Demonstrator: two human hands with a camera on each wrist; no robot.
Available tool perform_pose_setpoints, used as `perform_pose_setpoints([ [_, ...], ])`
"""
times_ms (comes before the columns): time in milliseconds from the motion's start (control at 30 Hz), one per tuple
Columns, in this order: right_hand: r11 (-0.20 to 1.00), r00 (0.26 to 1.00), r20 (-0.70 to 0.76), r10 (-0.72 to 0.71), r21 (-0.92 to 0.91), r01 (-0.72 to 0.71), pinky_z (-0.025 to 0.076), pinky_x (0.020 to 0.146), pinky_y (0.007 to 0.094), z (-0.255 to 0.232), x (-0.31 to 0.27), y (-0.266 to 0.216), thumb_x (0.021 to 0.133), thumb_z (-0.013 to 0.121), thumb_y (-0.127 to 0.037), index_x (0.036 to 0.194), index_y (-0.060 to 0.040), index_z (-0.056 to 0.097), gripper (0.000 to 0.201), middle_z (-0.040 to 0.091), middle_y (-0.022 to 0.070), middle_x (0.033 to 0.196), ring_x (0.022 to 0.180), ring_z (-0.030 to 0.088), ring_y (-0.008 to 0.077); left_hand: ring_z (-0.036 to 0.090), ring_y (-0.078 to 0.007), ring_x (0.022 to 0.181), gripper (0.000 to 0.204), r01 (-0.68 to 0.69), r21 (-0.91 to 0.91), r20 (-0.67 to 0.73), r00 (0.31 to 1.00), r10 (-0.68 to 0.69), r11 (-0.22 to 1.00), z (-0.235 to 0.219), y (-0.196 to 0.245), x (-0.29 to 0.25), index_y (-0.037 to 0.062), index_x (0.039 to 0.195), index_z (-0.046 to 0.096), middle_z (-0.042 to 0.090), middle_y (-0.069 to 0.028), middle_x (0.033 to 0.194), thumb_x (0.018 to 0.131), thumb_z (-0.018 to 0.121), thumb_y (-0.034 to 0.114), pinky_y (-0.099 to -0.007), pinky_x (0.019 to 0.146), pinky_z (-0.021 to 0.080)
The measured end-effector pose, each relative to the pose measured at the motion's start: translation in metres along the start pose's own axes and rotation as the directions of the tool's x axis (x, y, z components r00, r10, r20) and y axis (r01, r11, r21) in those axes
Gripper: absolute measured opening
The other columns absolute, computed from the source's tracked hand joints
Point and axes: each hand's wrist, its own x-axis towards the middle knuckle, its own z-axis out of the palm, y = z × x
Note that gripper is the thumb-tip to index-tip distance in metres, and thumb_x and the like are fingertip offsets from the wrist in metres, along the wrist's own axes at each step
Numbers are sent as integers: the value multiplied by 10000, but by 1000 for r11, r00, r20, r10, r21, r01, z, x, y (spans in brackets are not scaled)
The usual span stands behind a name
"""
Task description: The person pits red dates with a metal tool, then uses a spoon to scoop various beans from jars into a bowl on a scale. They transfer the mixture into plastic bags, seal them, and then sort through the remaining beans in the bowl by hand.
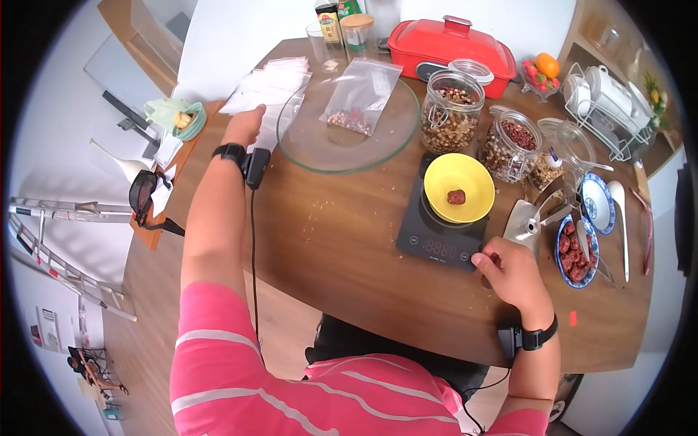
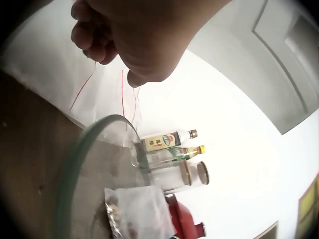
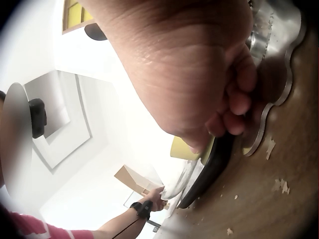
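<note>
My left hand (image 1: 245,126) is over a stack of clear zip bags (image 1: 275,81), fingers loosely curled and thumb apart; in the left wrist view the bags' red zip lines run just beyond the fingers. My right hand (image 1: 514,272) rests at the near right corner of a black kitchen scale (image 1: 412,236), fingers loosely curled, thumb at its edge, nothing visible in its grasp. On the scale sits a yellow bowl (image 1: 459,168) with one dried red date (image 1: 456,197) in it. A filled zip bag (image 1: 367,86) of mixed grains lies on a round glass plate (image 1: 320,171).
Open glass jars of mixed beans (image 1: 452,120) and red beans (image 1: 518,138) stand behind the scale. To the right are a metal scoop (image 1: 522,224), a bowl of red dates (image 1: 574,254) and a white spoon (image 1: 619,218). A red electric cooker (image 1: 451,51) stands at the back.
</note>
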Motion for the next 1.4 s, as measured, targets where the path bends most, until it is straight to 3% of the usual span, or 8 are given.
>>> perform_pose_setpoints([
  [267,1000,1000,-13,-19,-1,19,496,595,403,0,0,3,910,772,-257,827,-48,670,246,648,122,674,627,655,291,695,-211,790,495,27,-224,68,998,-12,974,14,-28,52,-28,1230,667,713,-142,1139,899,739,333,-371,637,546],
  [433,1000,1000,-13,-25,12,25,498,602,406,0,0,5,906,775,-263,838,-51,674,244,651,126,684,635,655,296,654,-197,691,269,14,-427,-41,999,-35,904,3,-35,45,-47,919,717,721,-105,845,862,709,216,-344,659,529],
  [600,999,999,-15,-38,7,38,499,611,416,-2,-2,3,902,777,-265,835,-51,668,250,650,132,687,646,653,315,654,-152,700,267,-40,-98,-289,957,10,994,-60,-47,28,-7,970,708,711,-68,845,869,724,240,-302,656,528],
  [667,999,999,-13,-46,17,46,500,615,430,-1,-2,4,900,776,-265,829,-50,661,254,650,138,690,653,652,335,735,-259,785,234,-515,-64,-628,686,367,855,-78,-50,-4,5,982,701,739,-174,870,865,678,206,-378,682,555],
  [833,998,998,-20,-65,-22,64,500,625,443,-1,-3,4,901,771,-264,825,-46,656,257,653,142,696,673,655,349,730,-315,759,236,-369,725,-384,483,787,581,-56,-12,-202,106,1093,686,740,-167,864,861,650,74,-426,632,569],
  [1100,997,997,-36,-72,-22,72,505,627,446,0,-4,5,909,755,-277,832,-41,658,267,662,149,695,683,665,358,700,-303,785,278,-740,551,65,498,865,385,106,-12,-332,40,1132,611,713,-114,922,856,636,64,-430,645,570],
  [1333,994,994,-1,-105,8,105,504,658,471,-5,-6,7,922,735,-281,855,-33,652,271,678,164,734,726,675,373,673,-354,956,232,-893,277,-278,279,919,355,101,12,-345,69,1060,666,696,-111,1125,834,706,40,-432,795,564],
  [1400,995,995,-3,-98,2,98,504,659,471,-5,-7,5,922,735,-279,858,-31,653,269,679,166,740,731,675,373,665,-350,981,265,-886,255,-227,335,915,388,97,14,-344,72,1074,670,692,-111,1127,818,733,55,-435,821,557],
])
